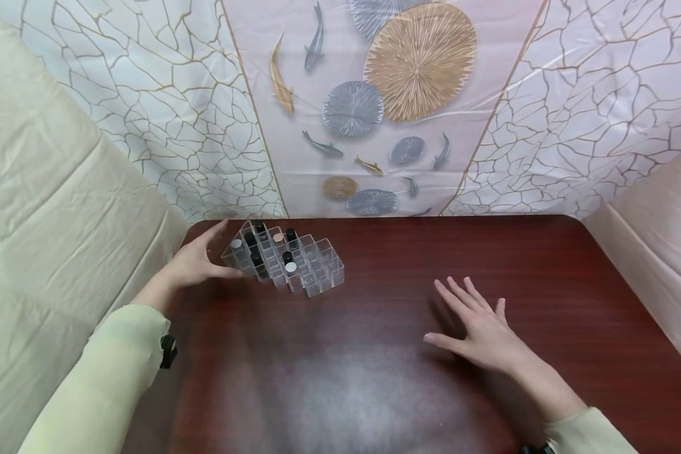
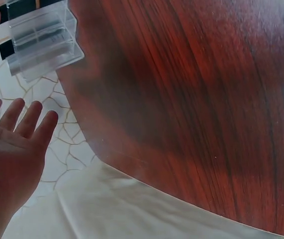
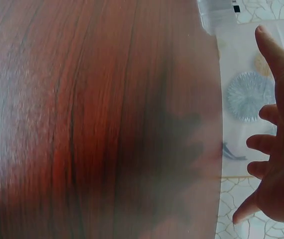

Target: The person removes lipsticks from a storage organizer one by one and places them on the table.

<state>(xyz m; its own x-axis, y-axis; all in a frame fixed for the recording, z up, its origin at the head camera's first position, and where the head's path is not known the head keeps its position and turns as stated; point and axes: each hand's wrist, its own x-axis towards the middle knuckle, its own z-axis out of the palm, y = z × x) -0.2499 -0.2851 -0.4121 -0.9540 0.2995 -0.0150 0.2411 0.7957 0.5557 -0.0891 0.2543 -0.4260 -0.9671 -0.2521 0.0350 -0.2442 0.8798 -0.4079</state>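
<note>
A clear plastic organizer [image 1: 320, 268] with stepped compartments stands at the back left of the table. Several small bottles or tubes with black, white and beige caps sit in its left and middle slots; the slots on its right end hold none. My left hand [image 1: 195, 260] is at the organizer's left end, thumb and fingers spread apart, thumb tip right by its front corner. In the left wrist view, the organizer [image 2: 42, 37] shows beyond the spread fingers. My right hand [image 1: 485, 331] hovers over the right part of the table, fingers spread, holding nothing.
The dark red wood-grain table [image 1: 374, 353] reflects light in front. A patterned curtain [image 1: 295, 157] hangs behind its back edge. Beige cloth walls [image 1: 62, 189] close in the left and right sides.
</note>
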